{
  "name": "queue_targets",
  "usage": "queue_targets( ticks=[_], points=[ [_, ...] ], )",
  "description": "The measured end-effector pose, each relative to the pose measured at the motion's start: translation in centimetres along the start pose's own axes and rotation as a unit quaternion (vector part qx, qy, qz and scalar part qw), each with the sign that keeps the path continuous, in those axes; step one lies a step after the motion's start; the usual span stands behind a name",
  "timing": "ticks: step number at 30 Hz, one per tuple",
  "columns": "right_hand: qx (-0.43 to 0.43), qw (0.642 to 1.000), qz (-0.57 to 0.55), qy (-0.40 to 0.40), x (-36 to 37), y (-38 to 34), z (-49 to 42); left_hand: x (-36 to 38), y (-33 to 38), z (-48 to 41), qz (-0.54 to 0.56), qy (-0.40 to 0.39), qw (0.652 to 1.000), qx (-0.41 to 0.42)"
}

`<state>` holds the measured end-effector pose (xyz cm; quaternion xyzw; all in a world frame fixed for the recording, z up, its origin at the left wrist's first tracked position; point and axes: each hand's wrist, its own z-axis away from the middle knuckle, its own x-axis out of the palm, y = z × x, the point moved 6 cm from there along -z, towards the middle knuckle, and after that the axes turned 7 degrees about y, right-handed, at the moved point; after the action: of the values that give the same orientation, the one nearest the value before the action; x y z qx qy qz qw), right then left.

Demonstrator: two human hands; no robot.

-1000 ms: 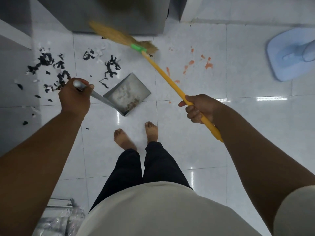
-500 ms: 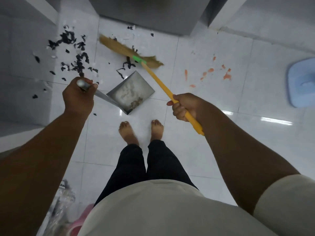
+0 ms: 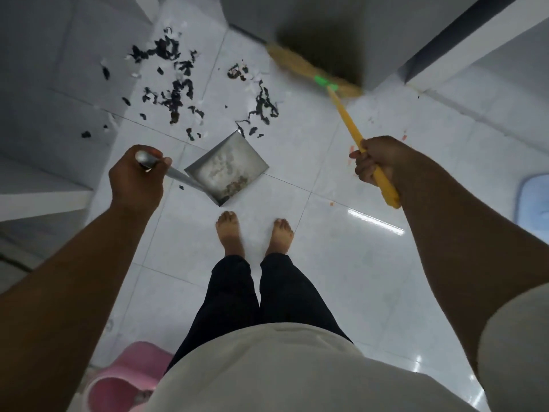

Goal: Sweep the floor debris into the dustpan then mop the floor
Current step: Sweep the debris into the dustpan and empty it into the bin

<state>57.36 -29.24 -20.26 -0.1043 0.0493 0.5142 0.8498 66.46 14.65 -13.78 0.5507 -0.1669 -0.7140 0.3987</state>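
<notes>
My left hand (image 3: 135, 176) grips the metal handle of a steel dustpan (image 3: 227, 168) resting on the white tiles just ahead of my bare feet; dust and crumbs lie inside it. My right hand (image 3: 375, 160) grips the yellow handle of a broom (image 3: 344, 114). Its straw head (image 3: 300, 65), with a green band, is blurred and raised at the far right, near a grey cabinet. Black scraps of debris (image 3: 175, 96) lie scattered on the floor beyond the pan, with a smaller black cluster (image 3: 263, 107) close to the pan's far corner.
A grey cabinet (image 3: 312, 22) stands at the far side, a pale ledge (image 3: 44, 197) at the left. A pink bucket (image 3: 124, 379) sits at lower left. A light-blue mop head (image 3: 531, 200) shows at the right edge. Small orange specks (image 3: 352, 148) mark the tiles.
The broom head swung away from the black scraps to the far right, up near the cabinet. The view turned left; the dustpan stays put in my left hand.
</notes>
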Motion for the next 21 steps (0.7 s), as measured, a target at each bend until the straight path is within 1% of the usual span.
queue_targets(
  ticks=[2,5,8,12,14,16,21],
  points=[
    [0.015,1.0,-0.018,-0.006,2.8,-1.5,-1.1,-0.5,-1.3,0.1,0.066,0.002,0.998,-0.019],
    [0.031,0.998,-0.018,-0.048,7.4,-2.1,-1.4,-1.5,-2.4,0.1,0.085,0.005,0.996,-0.03],
    [0.032,0.995,0.031,-0.09,10.3,-0.9,0.1,-2.0,-2.7,-0.2,0.088,0.018,0.995,-0.034],
    [0.015,0.989,0.098,-0.113,10.4,1.7,3.3,-2.8,-2.9,-0.5,0.093,0.021,0.994,-0.046],
    [0.006,0.987,0.113,-0.11,9.2,2.5,4.4,-3.2,-3.1,-0.6,0.1,0.019,0.994,-0.045],
    [-0.005,0.988,0.116,-0.098,8.0,2.3,4.8,-3.7,-3.6,-0.7,0.078,0.027,0.996,-0.045],
    [-0.022,0.996,0.076,-0.036,7.6,-1.4,2.2,-4.6,-5.0,-0.7,0.086,0.041,0.994,-0.053]
  ],
)
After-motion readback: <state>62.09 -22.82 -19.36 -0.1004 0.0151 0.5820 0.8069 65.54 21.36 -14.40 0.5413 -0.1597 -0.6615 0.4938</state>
